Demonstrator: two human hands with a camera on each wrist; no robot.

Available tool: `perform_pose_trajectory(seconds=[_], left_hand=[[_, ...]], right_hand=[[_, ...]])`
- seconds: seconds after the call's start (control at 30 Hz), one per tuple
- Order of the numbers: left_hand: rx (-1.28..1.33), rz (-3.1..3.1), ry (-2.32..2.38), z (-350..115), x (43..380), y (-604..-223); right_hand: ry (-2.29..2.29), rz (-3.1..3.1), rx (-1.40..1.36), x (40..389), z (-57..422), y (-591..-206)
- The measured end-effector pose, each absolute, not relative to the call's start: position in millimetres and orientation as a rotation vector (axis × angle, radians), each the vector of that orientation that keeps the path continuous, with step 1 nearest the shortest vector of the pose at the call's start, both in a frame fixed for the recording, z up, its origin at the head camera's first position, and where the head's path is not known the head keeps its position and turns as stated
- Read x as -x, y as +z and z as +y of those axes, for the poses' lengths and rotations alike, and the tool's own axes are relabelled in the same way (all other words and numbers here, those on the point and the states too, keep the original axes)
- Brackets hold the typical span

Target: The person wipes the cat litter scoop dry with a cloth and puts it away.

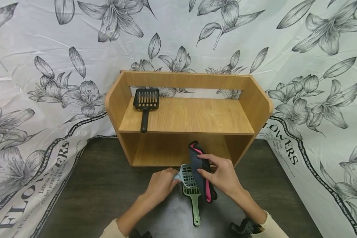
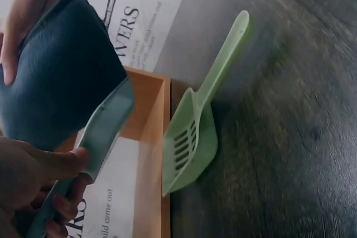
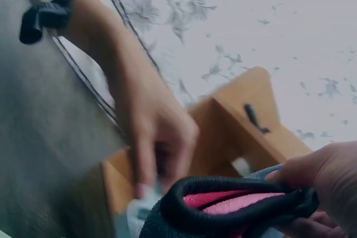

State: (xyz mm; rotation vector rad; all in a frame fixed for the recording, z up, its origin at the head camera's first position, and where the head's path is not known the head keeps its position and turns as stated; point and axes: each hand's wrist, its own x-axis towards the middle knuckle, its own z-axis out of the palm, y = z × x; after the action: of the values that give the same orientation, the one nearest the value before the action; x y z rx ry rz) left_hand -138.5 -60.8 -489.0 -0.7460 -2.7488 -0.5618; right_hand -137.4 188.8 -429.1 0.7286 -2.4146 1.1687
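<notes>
My left hand (image 1: 162, 185) grips the handle of a light blue litter scoop (image 2: 109, 124) with a slotted bowl. In my right hand (image 1: 223, 173) is a folded dark blue-grey cloth item (image 1: 197, 167), with a black edge and a pink inside, pinched between thumb and fingers. Its lower part overlaps the blue scoop's bowl in the head view; whether they touch, I cannot tell. Below them a green litter scoop (image 1: 195, 206) lies on the table, its handle toward me, its bowl partly hidden by the blue scoop and the cloth.
A two-level wooden shelf (image 1: 187, 115) stands at the back of the dark table (image 1: 101, 191). On its upper board, at the left, lies a black slotted scoop (image 1: 145, 114) with its handle over the front edge. A flower-printed sheet (image 1: 62, 43) covers the surroundings.
</notes>
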Motion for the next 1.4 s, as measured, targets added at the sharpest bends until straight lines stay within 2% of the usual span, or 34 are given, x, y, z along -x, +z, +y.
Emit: perform_pose_trajectory(seconds=[0.3,0.53,1.03,1.27,1.4], left_hand=[[0.780,-2.739,-0.631,-50.8,134.2,-481.4],[0.792,-2.702,-0.628,-52.3,131.7,-482.8],[0.796,-2.678,-0.622,-62.9,132.8,-479.3],[0.803,-2.691,-0.714,-76.1,136.5,-465.6],[0.841,-2.716,-0.749,-80.9,138.8,-457.4]], right_hand=[[1.303,-2.615,-0.684,141.4,169.6,-463.7],[1.126,-2.701,-0.677,146.9,178.5,-468.8],[0.932,-2.670,-0.522,151.8,231.7,-456.3],[1.100,-2.587,-0.410,162.4,272.9,-453.9],[1.241,-2.527,-0.436,170.4,281.7,-449.6]])
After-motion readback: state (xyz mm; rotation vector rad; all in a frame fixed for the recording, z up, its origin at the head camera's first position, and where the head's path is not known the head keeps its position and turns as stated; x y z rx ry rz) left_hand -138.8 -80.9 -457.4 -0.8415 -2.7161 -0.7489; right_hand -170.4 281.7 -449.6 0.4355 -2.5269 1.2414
